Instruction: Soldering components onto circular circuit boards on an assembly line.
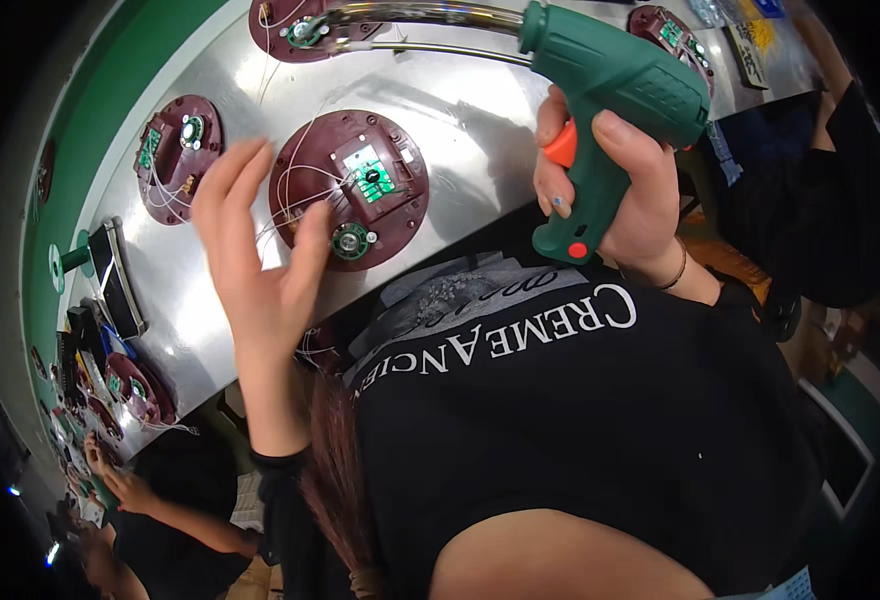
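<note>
My right hand (648,195) is wrapped round the handle of a green soldering gun (620,85), fingers by its orange trigger (561,146). The gun's long metal tube and thin lower rod point left, and their far end overlaps a maroon round housing at the top. My left hand (260,265) is raised with thumb and fingers apart, holding nothing that I can see. Its thumb overlaps the left edge of a nearer maroon disc-shaped housing (400,150). That housing carries a green circuit board (370,175), thin white wires and a small round speaker-like part (350,241).
Another maroon housing (207,115) lies left on the metal table (470,150), and one more (660,30) at the upper right. A green spool (75,256) and a black tray-like object (120,280) sit at the left edge. Co-workers' arms (185,515) show lower left and upper right.
</note>
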